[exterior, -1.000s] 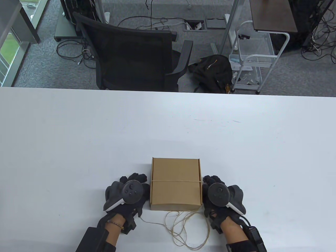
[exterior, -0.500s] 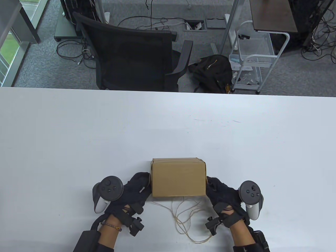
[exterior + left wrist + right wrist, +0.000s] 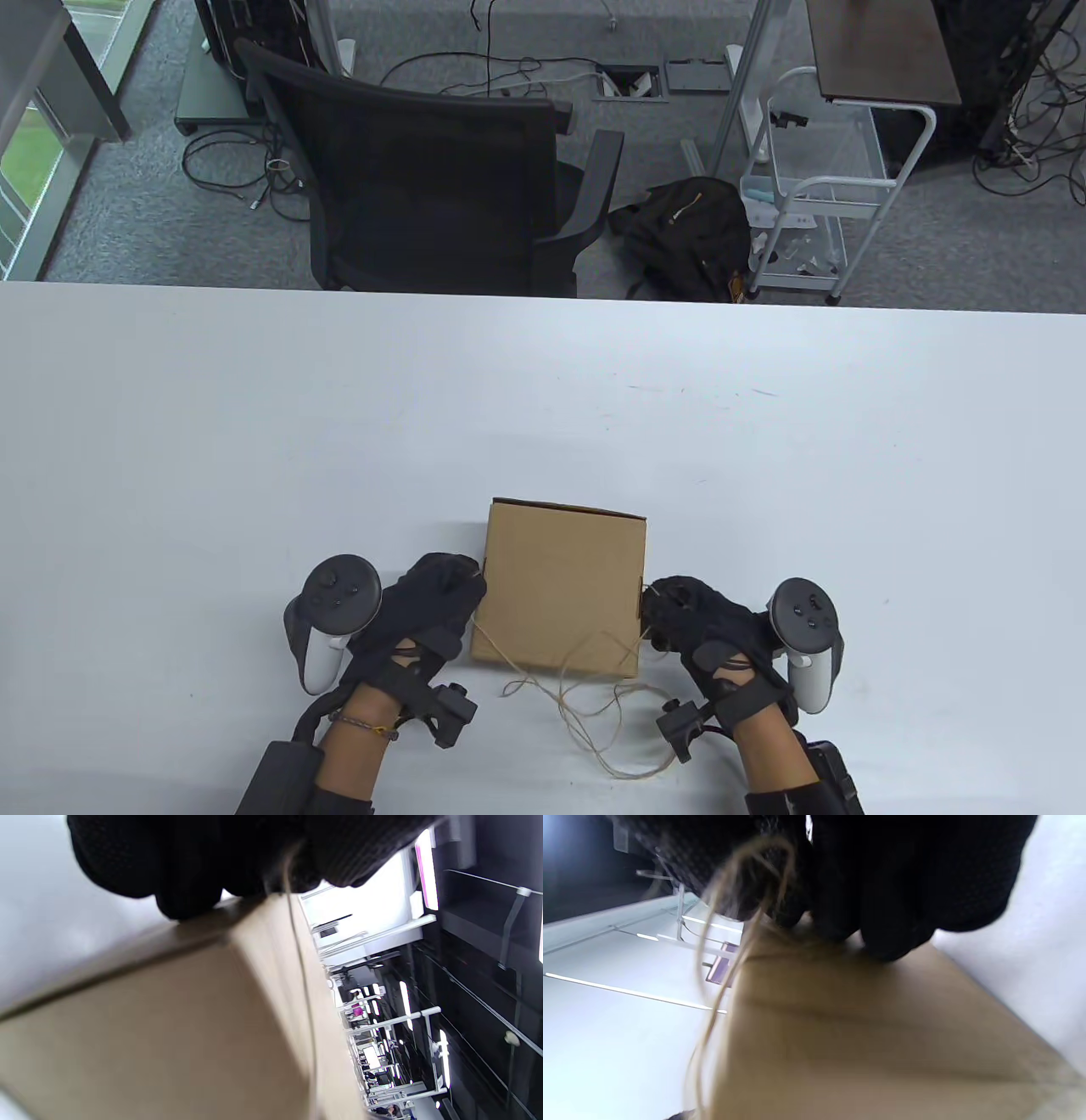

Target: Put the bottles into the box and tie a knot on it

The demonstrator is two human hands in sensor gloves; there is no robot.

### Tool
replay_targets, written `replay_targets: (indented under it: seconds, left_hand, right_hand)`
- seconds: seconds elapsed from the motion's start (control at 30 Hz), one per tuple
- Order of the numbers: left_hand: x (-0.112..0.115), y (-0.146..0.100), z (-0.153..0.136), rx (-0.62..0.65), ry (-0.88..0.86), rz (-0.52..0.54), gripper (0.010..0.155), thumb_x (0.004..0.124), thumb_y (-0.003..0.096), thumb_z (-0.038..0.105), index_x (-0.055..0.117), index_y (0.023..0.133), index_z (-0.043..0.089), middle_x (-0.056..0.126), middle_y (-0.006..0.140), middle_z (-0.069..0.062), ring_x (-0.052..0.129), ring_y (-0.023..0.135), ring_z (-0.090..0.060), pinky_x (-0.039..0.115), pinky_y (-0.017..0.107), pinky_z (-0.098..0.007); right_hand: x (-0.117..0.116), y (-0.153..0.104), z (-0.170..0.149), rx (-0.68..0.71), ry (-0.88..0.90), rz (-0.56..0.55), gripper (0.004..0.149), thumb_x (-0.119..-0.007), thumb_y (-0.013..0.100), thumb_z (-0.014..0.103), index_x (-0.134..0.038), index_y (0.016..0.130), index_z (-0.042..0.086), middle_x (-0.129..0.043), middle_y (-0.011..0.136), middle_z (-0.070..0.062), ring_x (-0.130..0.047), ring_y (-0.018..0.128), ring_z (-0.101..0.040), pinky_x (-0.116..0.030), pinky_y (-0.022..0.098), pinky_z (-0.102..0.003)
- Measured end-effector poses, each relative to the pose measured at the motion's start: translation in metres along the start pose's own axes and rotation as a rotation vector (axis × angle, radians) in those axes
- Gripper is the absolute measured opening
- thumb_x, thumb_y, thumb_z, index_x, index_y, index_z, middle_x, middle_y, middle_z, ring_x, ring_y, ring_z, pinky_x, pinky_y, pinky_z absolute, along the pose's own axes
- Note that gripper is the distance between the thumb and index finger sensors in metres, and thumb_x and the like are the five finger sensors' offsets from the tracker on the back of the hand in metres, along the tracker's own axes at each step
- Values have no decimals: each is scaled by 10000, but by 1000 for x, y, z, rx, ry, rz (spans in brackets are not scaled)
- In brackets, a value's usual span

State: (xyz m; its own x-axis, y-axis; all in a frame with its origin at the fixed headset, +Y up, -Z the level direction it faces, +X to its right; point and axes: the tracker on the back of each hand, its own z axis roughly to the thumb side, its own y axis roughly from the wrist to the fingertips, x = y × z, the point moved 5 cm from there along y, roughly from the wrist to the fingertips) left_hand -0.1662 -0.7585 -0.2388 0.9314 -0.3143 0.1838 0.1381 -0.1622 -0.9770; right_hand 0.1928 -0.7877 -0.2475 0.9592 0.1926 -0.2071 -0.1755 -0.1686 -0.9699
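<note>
A closed brown cardboard box (image 3: 560, 586) lies near the table's front edge, a plain face up. No bottles are visible. My left hand (image 3: 441, 594) grips the box's left side, and my right hand (image 3: 679, 607) grips its right side. Thin tan twine (image 3: 594, 713) runs from both hands across the box's near corner and lies in loose loops on the table in front. In the left wrist view my fingertips (image 3: 191, 866) sit on the box (image 3: 169, 1035) edge with the twine (image 3: 303, 984) coming from under them. In the right wrist view twine (image 3: 712, 984) hangs past my fingers (image 3: 891, 899) on the box (image 3: 861, 1035).
The white table (image 3: 254, 441) stretches wide on all sides of the box. Beyond its far edge stand a black office chair (image 3: 424, 170), a black bag (image 3: 687, 229) on the floor and a white wire cart (image 3: 814, 187).
The box has been rolled over between both hands, so the twine band that crossed its top is out of sight. Both hands turned palms inward, trackers swung outward. The loose twine shifted.
</note>
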Motion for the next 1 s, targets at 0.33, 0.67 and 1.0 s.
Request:
replay_targets:
  seconds: [0.33, 0.67, 1.0]
  left_hand:
    - [-1, -4, -2, 32, -213, -61, 499, 846, 528, 393, 869, 846, 9, 635, 1144, -245, 667, 1014, -585, 604, 657, -753]
    - [33, -19, 55, 274, 701, 155, 494, 822, 530, 390, 804, 905, 70, 663, 1149, -222, 717, 1015, -549, 623, 672, -727]
    - [43, -2, 52, 405, 781, 63, 495, 717, 541, 396, 683, 993, 195, 598, 1223, -72, 689, 1095, -413, 629, 708, -691]
  right_hand:
    - [5, -5, -9, -128, 232, 223, 403, -846, 492, 355, -882, 677, -2, -974, 656, -206, -1022, 479, -356, -894, 359, -499]
    - [-20, -41, 91, 404, -757, -11, 369, -865, 421, 181, -903, 742, 4, -884, 815, -247, -891, 663, -468, -735, 512, -630]
    - [-40, -22, 92, 648, -843, -75, 392, -801, 455, 250, -849, 827, 134, -647, 1038, -217, -543, 916, -575, -513, 622, -743]
